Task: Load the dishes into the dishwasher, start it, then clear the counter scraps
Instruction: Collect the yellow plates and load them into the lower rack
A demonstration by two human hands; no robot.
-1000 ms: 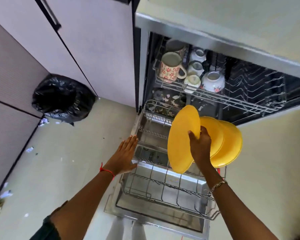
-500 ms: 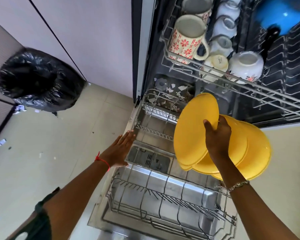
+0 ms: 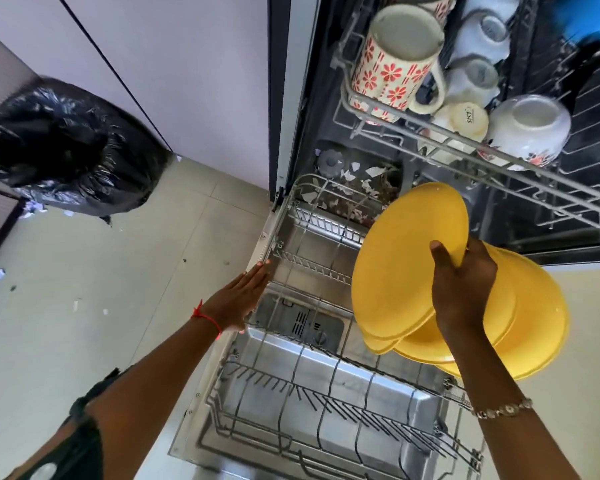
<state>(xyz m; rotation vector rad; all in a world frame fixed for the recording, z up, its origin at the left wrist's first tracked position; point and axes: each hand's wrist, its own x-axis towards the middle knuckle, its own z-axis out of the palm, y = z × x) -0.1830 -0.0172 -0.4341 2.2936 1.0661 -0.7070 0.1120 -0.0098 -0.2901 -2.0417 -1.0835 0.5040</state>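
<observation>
While I look down from the head camera, the right hand [image 3: 461, 292] grasps a stack of yellow plates [image 3: 406, 265]. The thumb is curled over the front plate's rim and the fingers are wrapped behind. The plates stand on edge, tilted and fanned. The front one leans left and the rest spread to the right behind the hand. I am holding them in the air above the lower rack [image 3: 326, 403] and below the upper rack [image 3: 430, 140], touching neither as far as I can see.

The left hand [image 3: 239, 299] is released, with its fingers straight and together. It lies flat along the left rim of the lower rack with its fingertips at the rim, and it holds nothing. I cannot tell whether it presses on the wire. A red thread [image 3: 207, 318] circles that wrist, and a bracelet [image 3: 503, 408] circles the right one.

The lower rack sits out over the open door [image 3: 196, 410], and I see no dishes in it. Far in, on the tub floor, lie pale scraps [image 3: 354, 188]. In the upper rack a flowered mug [image 3: 392, 64] lies tilted at the left, with white cups [image 3: 482, 39] beside it and an upturned white bowl [image 3: 530, 126] to the right.

On the floor [image 3: 118, 289], far left, a full black bag [image 3: 66, 150] sits against the cabinets, with bits of paper scattered near it.
</observation>
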